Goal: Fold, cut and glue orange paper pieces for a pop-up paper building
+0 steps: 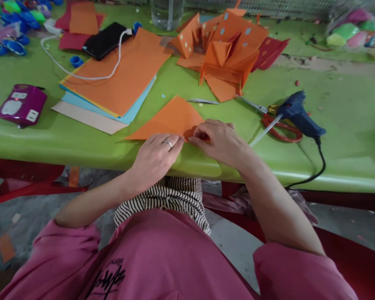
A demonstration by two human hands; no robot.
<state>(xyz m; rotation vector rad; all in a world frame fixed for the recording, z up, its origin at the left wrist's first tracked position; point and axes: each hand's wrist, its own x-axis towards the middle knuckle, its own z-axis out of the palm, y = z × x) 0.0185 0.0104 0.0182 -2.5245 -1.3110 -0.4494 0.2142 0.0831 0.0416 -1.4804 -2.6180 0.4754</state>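
A sheet of orange paper (172,116), folded into a triangle, lies at the table's front edge with its peak pointing away from me. My left hand (158,158), a ring on one finger, presses its long near edge, fingers together. Close beside it, the bent fingers and thumb of my right hand (217,137) pinch the same edge near the right corner. That corner is partly hidden under the right hand. Just beyond the paper lies a small metal blade-like tool (206,101).
Right of my hands, a blue glue gun (295,112) with a glue stick rests over red-handled scissors (281,132). Folded orange paper pieces (226,62) stand behind. To the left are stacked coloured sheets (118,79), a phone (108,40) with white cable and a purple power socket (21,105).
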